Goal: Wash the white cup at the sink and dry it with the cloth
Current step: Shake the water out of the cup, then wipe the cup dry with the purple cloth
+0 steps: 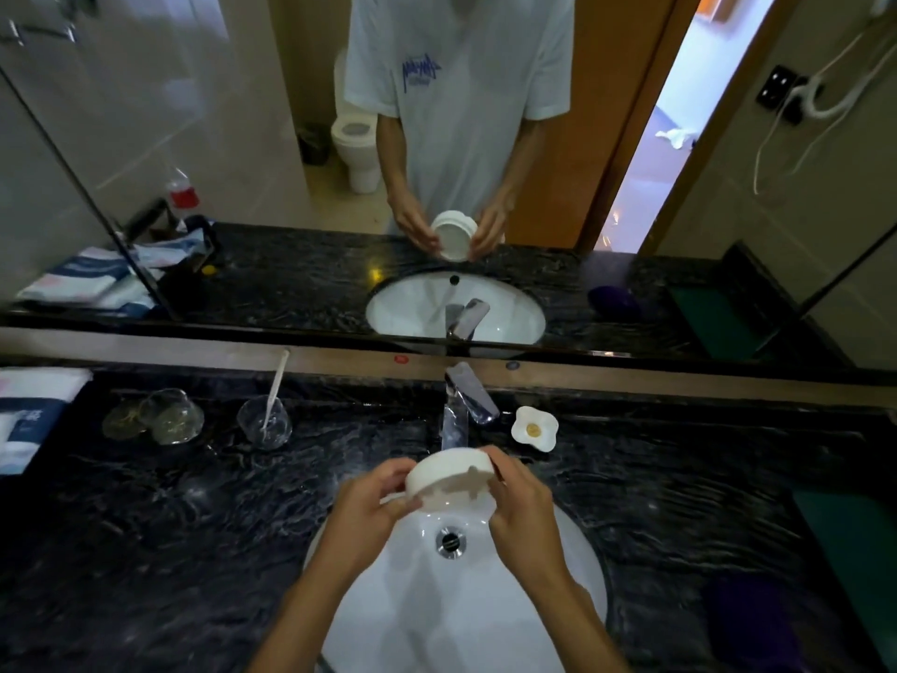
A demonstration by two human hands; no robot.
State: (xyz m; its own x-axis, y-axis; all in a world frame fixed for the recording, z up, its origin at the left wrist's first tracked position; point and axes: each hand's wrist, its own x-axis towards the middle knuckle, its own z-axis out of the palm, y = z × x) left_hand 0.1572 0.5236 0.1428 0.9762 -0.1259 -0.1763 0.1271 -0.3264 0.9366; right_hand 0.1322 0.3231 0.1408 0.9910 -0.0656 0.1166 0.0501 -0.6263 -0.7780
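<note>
Head view, both hands, left hand (371, 502) and right hand (522, 502), clasping glossy white ceramic cup (449, 480) tilted above round white porcelain sink (573, 541), chrome faucet (461, 405) just behind the sink, black marbled counter (194, 527) around it.

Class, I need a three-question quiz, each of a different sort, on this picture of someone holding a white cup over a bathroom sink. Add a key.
1. True or false: both hands, left hand and right hand, hold the white cup.
2. The cup is held over: A) the sink B) the glass with a toothbrush C) the folded towel
3. Fill in: the flower-shaped dish sits to the ___ of the tap.

Key: 1 true; 2 A; 3 right.
</note>
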